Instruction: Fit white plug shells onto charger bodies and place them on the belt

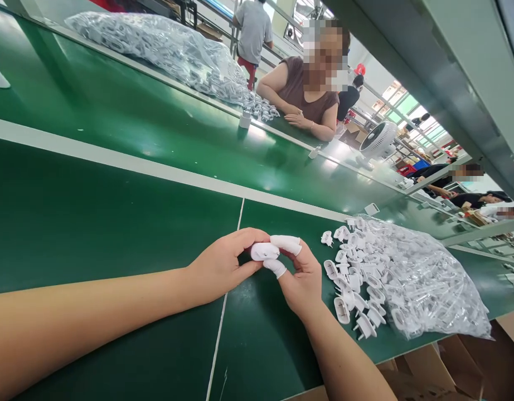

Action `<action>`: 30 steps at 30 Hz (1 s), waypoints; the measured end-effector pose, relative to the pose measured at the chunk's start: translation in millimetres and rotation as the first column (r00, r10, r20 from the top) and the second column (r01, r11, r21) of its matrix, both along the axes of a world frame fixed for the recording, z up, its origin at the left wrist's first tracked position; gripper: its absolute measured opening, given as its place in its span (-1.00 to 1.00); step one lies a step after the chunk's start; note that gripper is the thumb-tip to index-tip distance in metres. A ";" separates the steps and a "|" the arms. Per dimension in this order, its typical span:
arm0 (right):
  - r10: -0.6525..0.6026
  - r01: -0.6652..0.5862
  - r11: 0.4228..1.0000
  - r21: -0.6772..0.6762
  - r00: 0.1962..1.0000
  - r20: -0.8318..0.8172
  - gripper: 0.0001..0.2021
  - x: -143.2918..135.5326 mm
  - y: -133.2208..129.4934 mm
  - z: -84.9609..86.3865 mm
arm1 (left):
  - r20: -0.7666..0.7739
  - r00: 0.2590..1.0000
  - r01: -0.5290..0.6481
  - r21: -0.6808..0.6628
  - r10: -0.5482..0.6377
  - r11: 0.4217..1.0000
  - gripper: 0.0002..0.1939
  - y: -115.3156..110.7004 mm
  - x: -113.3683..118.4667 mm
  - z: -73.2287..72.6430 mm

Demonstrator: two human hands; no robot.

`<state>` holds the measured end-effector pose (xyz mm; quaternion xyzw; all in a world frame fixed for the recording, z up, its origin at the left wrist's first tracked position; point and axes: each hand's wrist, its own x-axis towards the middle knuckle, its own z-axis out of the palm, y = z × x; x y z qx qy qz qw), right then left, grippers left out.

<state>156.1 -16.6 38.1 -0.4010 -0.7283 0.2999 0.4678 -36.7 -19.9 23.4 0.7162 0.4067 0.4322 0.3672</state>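
Note:
A small white plastic piece (264,252), rounded and oval, is held between both hands above the green table (156,328). My left hand (223,262) grips its left side between thumb and fingers. My right hand (301,273), with white covers on the thumb and a finger, pinches its right side. Part of the piece is hidden by the fingertips. Right of my right hand, loose white plug parts (351,278) with pins spill from a clear plastic bag (432,284).
Beyond a pale strip (156,172) runs a green belt with small white pieces (245,119). Across it sits a person (309,94) beside a large bag of parts (165,53). Cardboard boxes (424,370) stand below the right table edge. A metal frame crosses the upper right.

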 end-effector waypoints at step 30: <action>-0.118 0.085 0.907 0.411 0.991 0.057 -0.65 -13.0 -28.0 6.0 | 0.382 0.922 0.105 -0.081 -0.067 0.991 -0.58 -23.5 4.3 20.8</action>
